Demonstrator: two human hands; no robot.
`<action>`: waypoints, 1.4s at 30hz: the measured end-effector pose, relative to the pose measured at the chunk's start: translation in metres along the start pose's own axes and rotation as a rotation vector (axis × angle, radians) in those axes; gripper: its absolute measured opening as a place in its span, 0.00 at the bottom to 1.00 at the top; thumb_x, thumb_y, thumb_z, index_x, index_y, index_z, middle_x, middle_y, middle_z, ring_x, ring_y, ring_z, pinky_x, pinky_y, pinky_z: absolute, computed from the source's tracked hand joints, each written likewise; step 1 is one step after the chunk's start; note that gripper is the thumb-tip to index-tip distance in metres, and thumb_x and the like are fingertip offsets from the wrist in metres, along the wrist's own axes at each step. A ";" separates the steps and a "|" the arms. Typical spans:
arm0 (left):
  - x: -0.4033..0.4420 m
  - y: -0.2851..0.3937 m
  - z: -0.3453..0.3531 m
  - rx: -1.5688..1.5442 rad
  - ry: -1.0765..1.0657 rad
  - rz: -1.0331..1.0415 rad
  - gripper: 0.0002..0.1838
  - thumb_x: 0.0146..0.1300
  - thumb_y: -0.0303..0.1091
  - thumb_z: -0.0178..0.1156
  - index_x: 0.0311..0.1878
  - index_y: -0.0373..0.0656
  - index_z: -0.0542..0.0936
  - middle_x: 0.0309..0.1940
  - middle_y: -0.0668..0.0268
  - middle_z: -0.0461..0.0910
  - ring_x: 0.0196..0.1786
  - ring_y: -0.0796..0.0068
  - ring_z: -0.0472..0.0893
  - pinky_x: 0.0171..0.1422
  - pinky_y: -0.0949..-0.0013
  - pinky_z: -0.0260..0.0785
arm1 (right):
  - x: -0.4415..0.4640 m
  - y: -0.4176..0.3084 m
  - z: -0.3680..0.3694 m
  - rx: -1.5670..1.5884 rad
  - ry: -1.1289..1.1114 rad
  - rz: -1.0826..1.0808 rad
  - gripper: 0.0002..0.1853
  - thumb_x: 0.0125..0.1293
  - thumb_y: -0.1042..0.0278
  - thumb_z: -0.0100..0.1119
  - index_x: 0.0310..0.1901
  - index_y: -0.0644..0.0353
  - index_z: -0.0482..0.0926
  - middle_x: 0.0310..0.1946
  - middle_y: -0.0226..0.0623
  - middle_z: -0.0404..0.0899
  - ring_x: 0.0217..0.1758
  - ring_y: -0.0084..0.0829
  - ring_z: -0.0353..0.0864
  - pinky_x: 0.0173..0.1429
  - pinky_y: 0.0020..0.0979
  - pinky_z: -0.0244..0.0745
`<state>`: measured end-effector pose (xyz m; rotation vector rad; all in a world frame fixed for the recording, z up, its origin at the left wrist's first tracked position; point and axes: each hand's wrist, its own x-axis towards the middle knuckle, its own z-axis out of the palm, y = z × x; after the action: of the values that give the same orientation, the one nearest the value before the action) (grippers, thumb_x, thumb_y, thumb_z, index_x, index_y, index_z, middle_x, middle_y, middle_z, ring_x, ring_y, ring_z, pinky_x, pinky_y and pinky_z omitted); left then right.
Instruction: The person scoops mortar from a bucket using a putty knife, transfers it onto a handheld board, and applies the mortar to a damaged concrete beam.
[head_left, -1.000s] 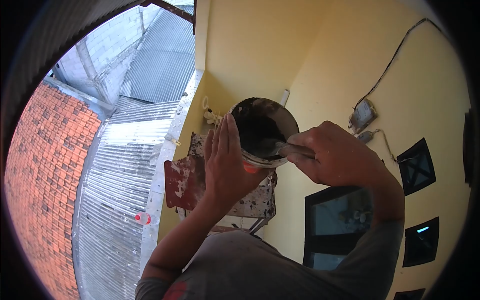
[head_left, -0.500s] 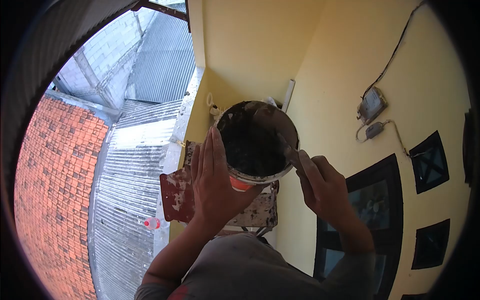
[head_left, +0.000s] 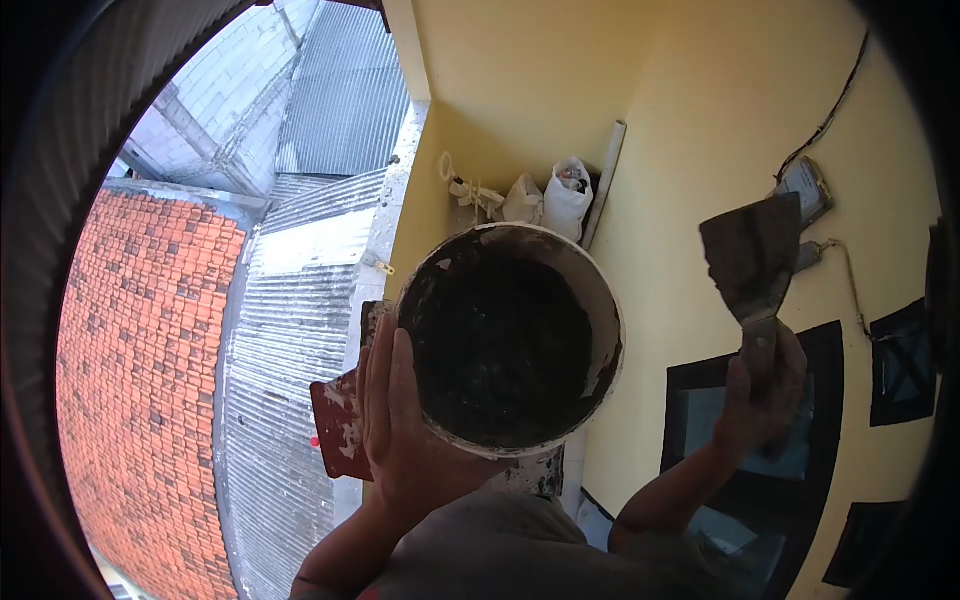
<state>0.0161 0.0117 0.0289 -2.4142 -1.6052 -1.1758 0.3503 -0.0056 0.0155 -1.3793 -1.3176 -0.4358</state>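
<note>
A round bucket [head_left: 607, 300] is tilted so its mouth faces me, with dark, wet-looking material [head_left: 500, 345] inside. My left hand [head_left: 405, 440] supports it from the left and below, fingers extended along its outer side. To the right of the bucket, my right hand [head_left: 768, 390] grips the handle of a wide scraper [head_left: 752, 255]. The scraper's flat blade points up and is apart from the bucket. Behind my left hand and the bucket is a paint-spattered, dark red surface [head_left: 340, 425].
White sacks [head_left: 568, 200] and a pale pipe [head_left: 605, 185] stand in the corner beyond the bucket. An electrical box [head_left: 805, 190] with cables hangs on the yellow wall [head_left: 700, 120]. A ledge [head_left: 385, 230] runs at left above corrugated roofing [head_left: 290, 350].
My right hand has drawn the scraper out of the bucket and moved it right, blade up. The bucket now appears larger, its mouth turned more toward me, with my left hand still against it.
</note>
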 end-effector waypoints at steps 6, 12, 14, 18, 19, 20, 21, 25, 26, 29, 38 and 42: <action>0.002 0.003 -0.005 0.163 -0.087 0.076 0.62 0.56 0.67 0.73 0.74 0.20 0.59 0.72 0.31 0.64 0.73 0.34 0.70 0.73 0.43 0.71 | -0.004 0.041 0.055 0.762 0.153 0.552 0.27 0.73 0.63 0.66 0.68 0.65 0.70 0.41 0.36 0.78 0.25 0.17 0.69 0.25 0.19 0.60; -0.005 0.002 -0.005 0.087 -0.107 -0.100 0.63 0.57 0.70 0.71 0.74 0.20 0.59 0.72 0.31 0.63 0.74 0.35 0.70 0.74 0.44 0.70 | 0.000 0.043 0.102 0.997 -0.132 0.571 0.27 0.73 0.70 0.64 0.70 0.65 0.69 0.40 0.36 0.76 0.27 0.17 0.69 0.26 0.21 0.63; -0.004 0.005 -0.005 0.087 -0.112 -0.109 0.63 0.56 0.70 0.71 0.74 0.20 0.59 0.72 0.30 0.63 0.74 0.35 0.69 0.75 0.44 0.69 | 0.001 0.039 0.113 0.978 -0.144 0.525 0.27 0.71 0.73 0.64 0.69 0.65 0.70 0.39 0.37 0.78 0.24 0.17 0.68 0.25 0.21 0.62; -0.002 0.007 -0.013 0.076 -0.169 -0.104 0.66 0.55 0.69 0.73 0.76 0.20 0.56 0.74 0.28 0.58 0.77 0.33 0.64 0.78 0.43 0.65 | 0.001 0.034 0.119 0.953 -0.155 0.466 0.26 0.70 0.74 0.65 0.68 0.65 0.71 0.40 0.39 0.80 0.23 0.16 0.67 0.24 0.21 0.61; -0.002 0.007 -0.014 0.077 -0.187 -0.101 0.67 0.55 0.69 0.74 0.77 0.20 0.54 0.75 0.28 0.57 0.78 0.32 0.63 0.78 0.42 0.64 | 0.000 0.032 0.118 0.967 -0.145 0.482 0.26 0.69 0.73 0.66 0.67 0.66 0.72 0.41 0.39 0.80 0.24 0.16 0.68 0.24 0.20 0.60; -0.002 0.009 -0.013 0.028 -0.131 -0.124 0.68 0.52 0.68 0.76 0.77 0.21 0.54 0.76 0.30 0.57 0.78 0.32 0.64 0.78 0.43 0.65 | 0.001 0.030 0.117 0.982 -0.134 0.496 0.27 0.69 0.73 0.67 0.67 0.66 0.72 0.42 0.39 0.81 0.25 0.15 0.69 0.25 0.19 0.60; -0.006 0.008 -0.012 0.005 -0.100 -0.133 0.69 0.51 0.67 0.77 0.78 0.22 0.54 0.76 0.30 0.57 0.78 0.33 0.64 0.78 0.43 0.65 | 0.002 0.028 0.113 0.988 -0.131 0.490 0.27 0.69 0.73 0.67 0.67 0.66 0.72 0.42 0.39 0.81 0.25 0.15 0.69 0.25 0.19 0.60; -0.032 0.000 -0.011 -0.259 -0.075 -0.244 0.75 0.44 0.61 0.84 0.80 0.23 0.48 0.81 0.34 0.46 0.80 0.36 0.60 0.79 0.43 0.63 | 0.033 0.029 0.079 0.685 -0.198 0.243 0.28 0.62 0.72 0.70 0.63 0.70 0.76 0.44 0.41 0.83 0.34 0.23 0.78 0.36 0.26 0.73; -0.037 -0.001 -0.012 -0.233 -0.090 -0.230 0.76 0.43 0.59 0.85 0.80 0.24 0.46 0.81 0.35 0.45 0.80 0.38 0.61 0.79 0.43 0.63 | 0.049 0.027 0.064 0.582 -0.266 0.000 0.30 0.56 0.71 0.74 0.60 0.72 0.78 0.44 0.44 0.85 0.36 0.27 0.82 0.40 0.31 0.79; -0.037 -0.002 -0.018 -0.170 -0.106 -0.209 0.77 0.41 0.59 0.86 0.81 0.25 0.46 0.81 0.36 0.46 0.80 0.39 0.61 0.80 0.44 0.61 | 0.085 -0.027 0.041 0.549 -0.427 -0.228 0.31 0.48 0.71 0.75 0.57 0.71 0.80 0.47 0.47 0.85 0.45 0.38 0.86 0.49 0.38 0.81; -0.007 0.005 -0.040 -0.161 -0.157 -0.101 0.64 0.43 0.56 0.85 0.76 0.27 0.63 0.76 0.32 0.60 0.78 0.35 0.65 0.81 0.40 0.57 | 0.130 -0.126 0.082 0.237 -1.321 -0.633 0.13 0.55 0.71 0.65 0.41 0.67 0.81 0.34 0.44 0.83 0.36 0.47 0.84 0.44 0.42 0.81; -0.009 0.008 -0.035 -0.072 -0.175 -0.134 0.60 0.45 0.56 0.84 0.72 0.24 0.68 0.73 0.33 0.67 0.75 0.37 0.70 0.80 0.41 0.57 | 0.123 -0.139 0.113 0.297 -1.555 -0.575 0.08 0.58 0.75 0.61 0.36 0.73 0.80 0.32 0.49 0.84 0.30 0.50 0.84 0.35 0.44 0.80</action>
<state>0.0007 -0.0136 0.0519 -2.5553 -1.8294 -1.0844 0.2228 0.1124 0.1460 -0.9353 -2.8907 0.6557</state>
